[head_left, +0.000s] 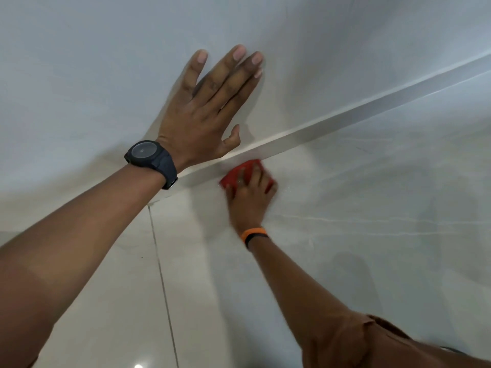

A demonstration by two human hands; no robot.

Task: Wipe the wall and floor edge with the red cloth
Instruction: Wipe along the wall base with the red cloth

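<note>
Pressing down on the red cloth (pixel 240 174), the right hand (pixel 249 197) has its fingers (pixel 256 172) spread flat over the bunched fabric, pinning it to the floor (pixel 358 235) rather than pinching it. The cloth sits on the pale tile right against the skirting strip (pixel 332 123) that runs along the foot of the wall (pixel 106 62), so it is working the floor edge at this moment. The hand and cloth are blurred, which suggests a rubbing stroke is under way.

Just above, the left hand (pixel 210 112) lies open and flat on the wall, fingers splayed, gripping nothing; it looks like a brace for balance. A dark watch (pixel 151 162) is on that wrist, and an orange band (pixel 253 233) on the right one. A grout line (pixel 162 282) crosses the floor tile to the left of the cloth.

As to progress, no dirt, streaks or wet marks show on either surface, so I cannot tell which stretches are already wiped. My reading is that the job is mid-way: the long run of edge stretching off to the right probably remains, and perhaps the wall too.
</note>
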